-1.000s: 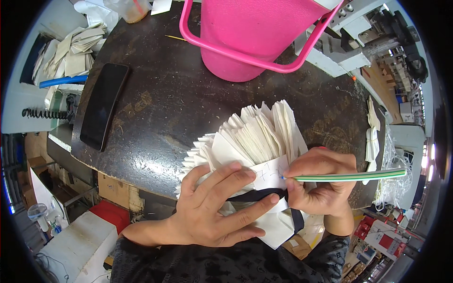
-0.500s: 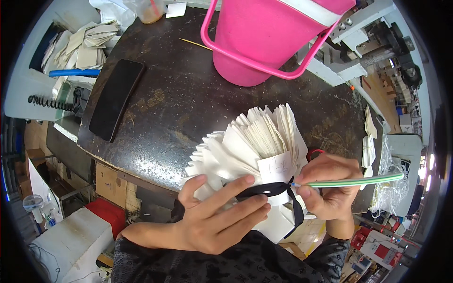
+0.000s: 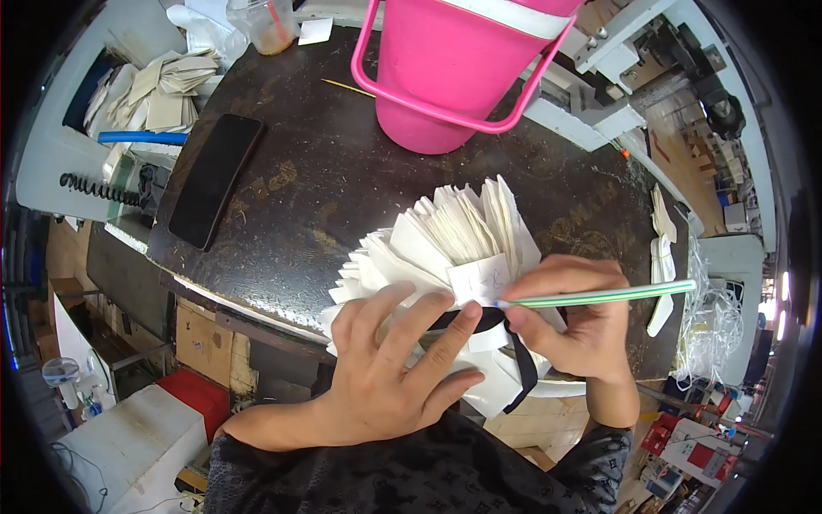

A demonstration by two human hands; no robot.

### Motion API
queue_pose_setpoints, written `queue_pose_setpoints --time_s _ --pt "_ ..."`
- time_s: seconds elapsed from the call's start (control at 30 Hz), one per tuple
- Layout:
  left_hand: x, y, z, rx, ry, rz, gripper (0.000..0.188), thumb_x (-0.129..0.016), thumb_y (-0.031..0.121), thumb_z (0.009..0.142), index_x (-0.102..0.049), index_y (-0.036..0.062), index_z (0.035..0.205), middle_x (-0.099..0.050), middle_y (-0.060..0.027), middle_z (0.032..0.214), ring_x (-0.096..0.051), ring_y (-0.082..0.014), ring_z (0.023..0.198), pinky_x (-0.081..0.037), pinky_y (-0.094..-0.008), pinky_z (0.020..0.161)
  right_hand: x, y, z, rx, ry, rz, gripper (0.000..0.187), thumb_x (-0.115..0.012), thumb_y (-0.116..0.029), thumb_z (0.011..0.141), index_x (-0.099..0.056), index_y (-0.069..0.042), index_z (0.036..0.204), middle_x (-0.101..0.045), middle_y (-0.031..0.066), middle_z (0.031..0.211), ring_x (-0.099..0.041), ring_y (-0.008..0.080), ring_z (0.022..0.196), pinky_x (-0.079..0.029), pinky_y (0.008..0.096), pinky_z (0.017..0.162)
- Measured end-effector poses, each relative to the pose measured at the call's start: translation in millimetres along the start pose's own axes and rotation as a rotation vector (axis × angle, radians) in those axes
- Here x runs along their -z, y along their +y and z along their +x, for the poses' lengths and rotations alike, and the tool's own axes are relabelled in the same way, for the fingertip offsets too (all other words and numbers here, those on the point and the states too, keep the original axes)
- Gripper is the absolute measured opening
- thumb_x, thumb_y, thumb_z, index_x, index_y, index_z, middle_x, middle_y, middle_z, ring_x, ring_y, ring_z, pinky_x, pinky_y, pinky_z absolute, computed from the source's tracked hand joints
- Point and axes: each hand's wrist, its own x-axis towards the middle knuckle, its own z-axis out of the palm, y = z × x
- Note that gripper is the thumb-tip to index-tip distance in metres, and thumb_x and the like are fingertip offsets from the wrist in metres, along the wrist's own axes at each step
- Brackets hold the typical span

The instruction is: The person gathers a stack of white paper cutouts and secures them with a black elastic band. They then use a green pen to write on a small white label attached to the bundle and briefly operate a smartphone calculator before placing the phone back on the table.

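Note:
A thick bundle of off-white, layered cut pieces (image 3: 424,248) lies fanned out at the table's near edge. Around its lower part runs a black fabric strip (image 3: 524,364), its loose end hanging down on the right. Tucked against the strip, a small white paper slip (image 3: 467,278) bears pen marks. My right hand (image 3: 578,321) pinches a green-and-white striped pen (image 3: 616,297), its tip at the slip's lower edge. Spread across the bundle's lower left, my left hand (image 3: 385,360) rests with fingers apart and covers part of the strip.
A pink bucket (image 3: 445,68) with its handle tipped forward stands at the back of the dark table (image 3: 291,248). To the left lies a black phone (image 3: 214,180). A plastic cup (image 3: 267,30) sits far left; white strips (image 3: 661,274) lie along the right edge.
The pen tip has moved up from the black strip to the slip's lower edge. My left fingers have shifted upward over the bundle. The whole view has shifted slightly.

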Motion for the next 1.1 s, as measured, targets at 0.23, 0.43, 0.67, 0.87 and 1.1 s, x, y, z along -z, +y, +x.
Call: queue_pose_setpoints --time_s 0.23,0.43,0.67,0.87,1.1 --pt "-4.3 2.4 -13.5 -0.032 -0.059 -0.010 0.059 -0.077 0.040 0.085 -0.068 0.0071 0.133 -0.060 -0.0016 0.115 -0.058 -0.0205 0.099 -0.034 -0.0402 0.091 -6.4 3.4 1.2 -0.038 -0.022 0.074 0.019 -0.077 0.004 0.076 -0.076 0.000 0.095 -0.072 0.0087 0.076 -0.065 0.0091 0.057 -0.047 0.0221 0.050" --pt "-7.6 -3.5 -11.0 -0.081 -0.043 -0.047 0.056 -0.074 0.044 0.084 -0.073 0.0080 0.127 -0.062 -0.0038 0.104 -0.055 -0.0231 0.090 -0.035 -0.0391 0.084 -7.2 2.7 2.1 -0.016 -0.017 0.017 0.016 -0.078 0.002 0.077 -0.076 -0.001 0.093 -0.072 0.0075 0.077 -0.064 0.0079 0.056 -0.047 0.0219 0.050" --pt "-8.1 -6.6 -10.6 -0.097 -0.055 -0.066 0.058 -0.074 0.047 0.084 -0.073 0.0116 0.129 -0.059 -0.0022 0.099 -0.055 -0.0225 0.089 -0.035 -0.0389 0.084 -7.4 0.2 3.4 0.006 -0.049 -0.049 0.011 -0.079 0.001 0.077 -0.076 0.000 0.088 -0.071 0.0063 0.076 -0.064 0.0077 0.056 -0.047 0.0218 0.050" --pt "-8.2 -6.7 -11.2 -0.082 -0.072 -0.070 0.058 -0.073 0.048 0.084 -0.072 0.0155 0.132 -0.058 -0.0023 0.100 -0.054 -0.0227 0.090 -0.035 -0.0395 0.085 -6.1 -8.2 -4.1 -0.056 0.050 -0.157 0.012 -0.079 0.000 0.078 -0.076 0.001 0.090 -0.070 0.0076 0.076 -0.064 0.0096 0.058 -0.047 0.0231 0.051" --pt "-9.2 -5.2 -12.1 -0.088 -0.049 -0.087 0.059 -0.075 0.045 0.084 -0.071 0.0119 0.132 -0.060 -0.0029 0.099 -0.055 -0.0225 0.088 -0.036 -0.0391 0.085 7.3 4.2 -50.3 -0.035 0.321 0.017 0.020 -0.065 -0.013 0.095 -0.075 0.005 0.096 -0.073 0.0135 0.077 -0.066 0.0140 0.058 -0.049 0.0251 0.051"
